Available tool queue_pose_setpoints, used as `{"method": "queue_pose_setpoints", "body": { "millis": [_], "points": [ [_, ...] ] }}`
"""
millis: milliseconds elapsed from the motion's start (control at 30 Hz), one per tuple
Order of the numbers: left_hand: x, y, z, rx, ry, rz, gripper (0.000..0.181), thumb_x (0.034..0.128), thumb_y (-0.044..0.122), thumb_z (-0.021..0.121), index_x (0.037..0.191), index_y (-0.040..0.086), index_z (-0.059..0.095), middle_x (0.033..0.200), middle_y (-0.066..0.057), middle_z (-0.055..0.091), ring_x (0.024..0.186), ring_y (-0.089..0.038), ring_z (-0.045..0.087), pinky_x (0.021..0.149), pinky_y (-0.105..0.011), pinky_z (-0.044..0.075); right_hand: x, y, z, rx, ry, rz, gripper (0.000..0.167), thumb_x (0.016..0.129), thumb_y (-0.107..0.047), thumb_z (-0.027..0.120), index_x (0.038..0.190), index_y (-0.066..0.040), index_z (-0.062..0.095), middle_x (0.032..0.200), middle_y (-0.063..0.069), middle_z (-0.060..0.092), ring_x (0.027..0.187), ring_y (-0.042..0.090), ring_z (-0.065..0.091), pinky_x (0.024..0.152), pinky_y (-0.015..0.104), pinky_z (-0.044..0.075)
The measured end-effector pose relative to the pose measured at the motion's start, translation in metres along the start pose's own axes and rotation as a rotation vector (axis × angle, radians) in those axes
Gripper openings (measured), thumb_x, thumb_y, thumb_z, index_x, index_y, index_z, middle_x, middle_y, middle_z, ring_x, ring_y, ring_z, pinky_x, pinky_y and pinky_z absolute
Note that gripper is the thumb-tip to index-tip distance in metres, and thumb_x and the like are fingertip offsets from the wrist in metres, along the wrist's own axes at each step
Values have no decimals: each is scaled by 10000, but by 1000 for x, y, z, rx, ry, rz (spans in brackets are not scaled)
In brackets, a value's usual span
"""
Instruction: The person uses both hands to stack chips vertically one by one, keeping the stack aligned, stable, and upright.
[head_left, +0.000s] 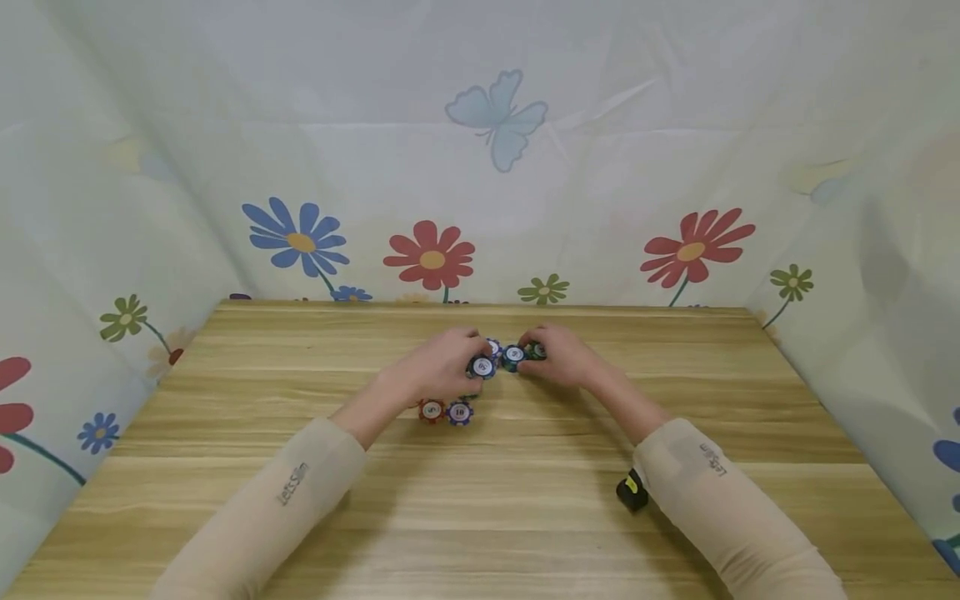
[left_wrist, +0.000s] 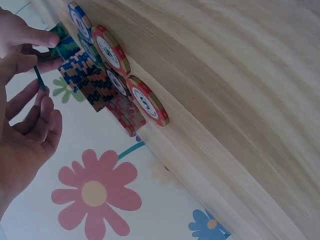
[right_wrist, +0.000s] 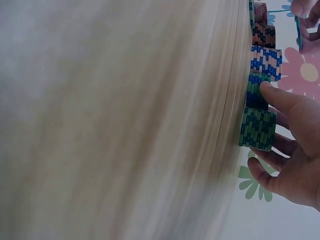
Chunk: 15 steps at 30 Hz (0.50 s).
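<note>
My left hand [head_left: 446, 367] pinches a single dark poker chip [left_wrist: 40, 77] between thumb and fingers, raised beside the stacks; its face [head_left: 482, 367] shows in the head view. My right hand [right_wrist: 297, 132] is at the far end of the row, its thumb against a blue-green chip stack [right_wrist: 256, 91] and its other fingers curled behind a green stack [right_wrist: 257, 129]. Beside these stand a blue-and-pale stack [right_wrist: 266, 61] and a black-and-orange stack [right_wrist: 263, 36]. The left hand hides part of the row in the head view.
Shorter piles lie nearer, topped by a red chip [head_left: 431, 411] and a purple-blue chip [head_left: 460, 412]. A black-and-yellow tape measure [head_left: 632, 492] lies by the right sleeve on the wooden table [head_left: 495, 517]. A flower-printed cloth [head_left: 600, 208] hangs behind the table.
</note>
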<state>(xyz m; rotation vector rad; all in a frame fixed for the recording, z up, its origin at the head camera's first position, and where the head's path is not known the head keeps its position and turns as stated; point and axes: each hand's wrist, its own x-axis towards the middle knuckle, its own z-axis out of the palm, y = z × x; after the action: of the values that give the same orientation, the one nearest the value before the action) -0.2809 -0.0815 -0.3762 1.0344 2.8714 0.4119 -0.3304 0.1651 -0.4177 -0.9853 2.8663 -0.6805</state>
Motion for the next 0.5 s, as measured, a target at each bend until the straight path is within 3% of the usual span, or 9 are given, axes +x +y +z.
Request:
{"method": "queue_pose_setpoints", "body": {
  "millis": [300,500],
  "points": [
    [21,-2,2,-36,35,-21,397,880,173,788,1238,31,693,1110,-60,615,954,-157,577,850,-288,518,-2,-1,-2,12,1,10,354,927,-234,790,1177,-3,694,1155,182,670,1075,343,625,951,499,491],
    [30,1,3,-6,10,-30,395,892,195,774,1249,44,699,1135,-63,615,967,-166,556,854,-291,510,-1,1,-1,11,8,-5,344,926,-228,795,1168,-4,697,1160,188,672,1075,346,625,943,499,489]
  ]
}}
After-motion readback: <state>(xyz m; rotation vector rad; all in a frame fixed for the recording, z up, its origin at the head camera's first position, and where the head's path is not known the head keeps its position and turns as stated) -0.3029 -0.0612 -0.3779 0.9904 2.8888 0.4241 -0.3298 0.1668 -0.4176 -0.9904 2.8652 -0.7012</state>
